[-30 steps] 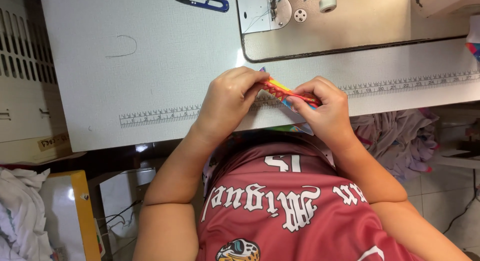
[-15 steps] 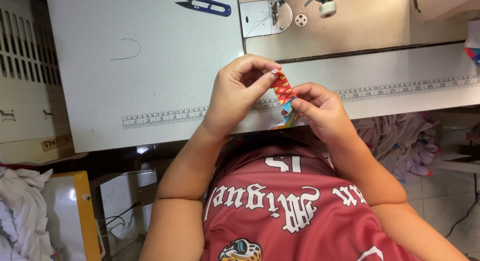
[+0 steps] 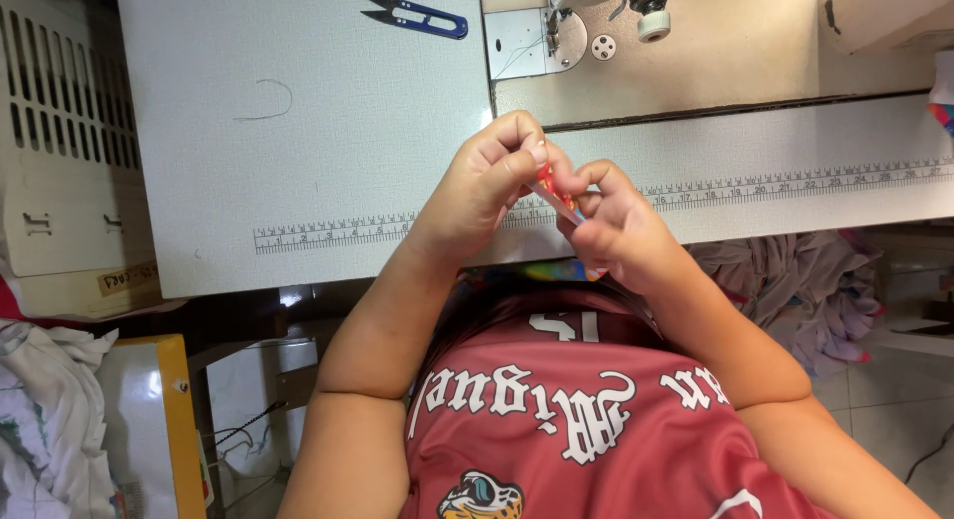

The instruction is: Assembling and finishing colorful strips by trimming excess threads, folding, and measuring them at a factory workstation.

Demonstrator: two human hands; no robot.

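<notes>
Both my hands meet over the front edge of a white sewing table (image 3: 328, 132). My left hand (image 3: 487, 181) pinches the upper end of a small strip of bright multicoloured fabric (image 3: 556, 196), red and orange with some blue. My right hand (image 3: 616, 226) is closed around the strip's lower part, so most of the fabric is hidden by my fingers. A bit of colourful cloth (image 3: 556, 272) shows below my hands, near my lap.
Blue-handled thread snips (image 3: 417, 15) lie at the table's far side. A sewing machine's metal needle plate (image 3: 537, 40) and presser area sit at the upper right. A ruler strip (image 3: 795, 184) runs along the table front. Piles of cloth (image 3: 785, 281) lie at the right and lower left.
The fabric strip, first stretched flat between my hands, was turned upright and is now bunched closer between my fingers. My hands moved slightly up and together.
</notes>
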